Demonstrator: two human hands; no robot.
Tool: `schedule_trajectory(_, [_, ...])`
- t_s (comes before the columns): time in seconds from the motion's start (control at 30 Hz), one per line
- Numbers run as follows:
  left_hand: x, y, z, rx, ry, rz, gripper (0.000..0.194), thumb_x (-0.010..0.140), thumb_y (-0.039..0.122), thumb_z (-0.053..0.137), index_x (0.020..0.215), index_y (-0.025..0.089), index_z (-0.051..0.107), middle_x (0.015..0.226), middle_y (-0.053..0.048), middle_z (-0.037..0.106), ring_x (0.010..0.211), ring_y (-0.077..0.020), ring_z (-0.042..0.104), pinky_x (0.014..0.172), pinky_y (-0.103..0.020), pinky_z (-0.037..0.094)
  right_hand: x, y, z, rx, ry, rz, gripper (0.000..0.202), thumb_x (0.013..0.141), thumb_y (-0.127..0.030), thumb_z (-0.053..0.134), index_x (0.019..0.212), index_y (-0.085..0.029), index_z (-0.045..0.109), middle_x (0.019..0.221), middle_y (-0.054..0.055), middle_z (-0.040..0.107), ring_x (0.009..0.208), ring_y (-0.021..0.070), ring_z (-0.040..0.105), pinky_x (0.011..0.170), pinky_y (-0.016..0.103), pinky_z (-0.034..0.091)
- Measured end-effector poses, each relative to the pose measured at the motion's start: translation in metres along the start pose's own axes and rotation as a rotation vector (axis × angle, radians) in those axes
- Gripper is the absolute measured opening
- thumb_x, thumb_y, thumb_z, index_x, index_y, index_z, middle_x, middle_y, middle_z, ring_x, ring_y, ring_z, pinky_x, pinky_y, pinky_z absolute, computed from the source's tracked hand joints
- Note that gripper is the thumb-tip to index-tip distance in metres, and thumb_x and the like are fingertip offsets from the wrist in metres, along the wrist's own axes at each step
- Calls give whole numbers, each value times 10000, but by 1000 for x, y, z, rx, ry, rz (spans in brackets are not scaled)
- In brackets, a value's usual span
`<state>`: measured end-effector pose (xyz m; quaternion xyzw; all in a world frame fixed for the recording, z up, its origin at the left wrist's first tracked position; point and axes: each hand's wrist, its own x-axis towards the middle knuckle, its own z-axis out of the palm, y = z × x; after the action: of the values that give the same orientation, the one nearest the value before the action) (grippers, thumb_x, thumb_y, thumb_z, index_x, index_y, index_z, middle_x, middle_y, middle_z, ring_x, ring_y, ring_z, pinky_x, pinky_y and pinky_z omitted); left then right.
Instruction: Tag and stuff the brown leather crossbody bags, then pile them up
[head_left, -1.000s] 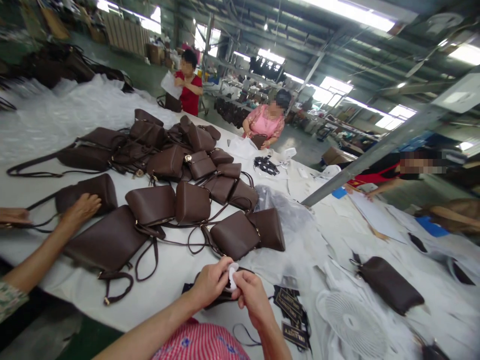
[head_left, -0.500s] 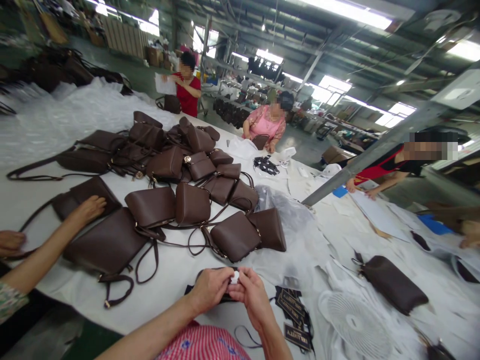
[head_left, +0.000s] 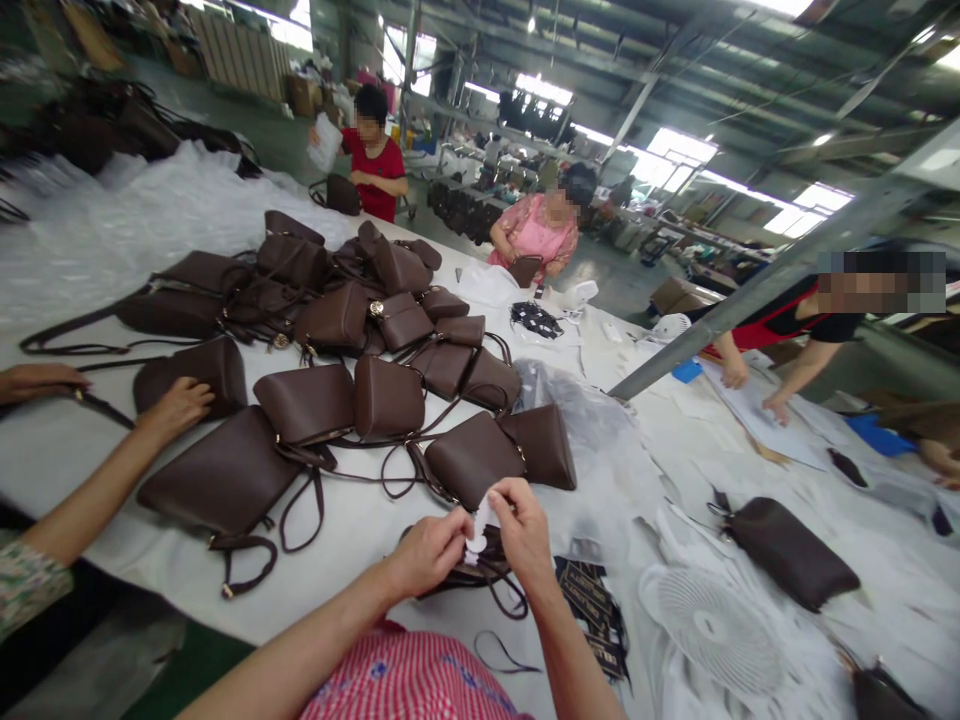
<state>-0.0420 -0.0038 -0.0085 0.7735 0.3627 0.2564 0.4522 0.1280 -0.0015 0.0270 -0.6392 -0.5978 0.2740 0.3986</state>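
Observation:
Close in front of me, my left hand (head_left: 431, 550) and my right hand (head_left: 521, 522) pinch a small white strip (head_left: 478, 535) with a wavy edge. It stretches between my fingertips; its exact kind I cannot make out. Under the hands lies a dark brown bag (head_left: 491, 572), partly hidden by them, with a thin strap looping out on the right. Just beyond my right hand rests another brown handbag (head_left: 474, 455) on its side. Black tags with gold lettering (head_left: 592, 610) are piled to the right of my right forearm.
A heap of brown handbags (head_left: 330, 320) covers the table's (head_left: 97, 400) middle. At left, a co-worker's hand (head_left: 180, 405) touches one bag. A white fan (head_left: 712, 630) stands at right, near a dark bag (head_left: 791, 550). A grey post (head_left: 750, 285) slants upward. Several co-workers surround the table.
My hands have moved apart and my right hand has risen, so more of the white strip shows between them. The co-worker at left has shifted a bag and its strap.

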Motion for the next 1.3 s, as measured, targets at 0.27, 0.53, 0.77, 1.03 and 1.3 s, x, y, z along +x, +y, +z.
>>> schedule_trajectory(0.27, [7, 8, 1, 256, -187, -120, 172, 847, 332, 536, 948, 197, 569, 825, -44, 668, 738, -227, 619, 644, -268, 395, 16, -40, -9, -219, -326, -227, 229, 900, -284, 422, 770, -205, 593, 705, 10, 592, 685, 154, 534, 662, 251, 371])
schedule_trajectory(0.53, [21, -14, -29, 13, -271, -18, 207, 881, 301, 471, 916, 194, 645, 869, -23, 689, 779, -197, 607, 714, -253, 431, 19, -16, -18, -295, -397, -199, 577, 793, -431, 628, 1280, -162, 475, 1130, 111, 627, 918, 217, 618, 764, 307, 459])
schedule_trajectory(0.77, [31, -13, -32, -67, -268, -64, 193, 871, 284, 467, 889, 159, 612, 883, -14, 652, 791, -172, 550, 743, -254, 429, 20, -38, -13, -960, -582, -443, 281, 693, -275, 741, 911, -124, 649, 1001, 176, 639, 1050, 339, 545, 942, 463, 371])
schedule_trajectory(1.03, [12, -4, -48, -72, 291, -111, 169, 850, 243, 500, 982, 161, 565, 942, -46, 615, 837, -170, 562, 759, -279, 463, 33, -41, -12, -911, -800, -215, 203, 885, -218, 440, 999, -155, 596, 926, 122, 697, 814, 234, 648, 671, 288, 405])
schedule_trajectory(1.3, [-55, 8, 18, 434, 73, 232, 324, 857, 89, 400, 1133, 158, 554, 1170, -106, 607, 1090, -193, 550, 915, -311, 463, 44, -15, -12, -284, -998, -7, 162, 830, -240, 497, 843, -150, 631, 798, 6, 649, 731, 143, 563, 645, 216, 396])
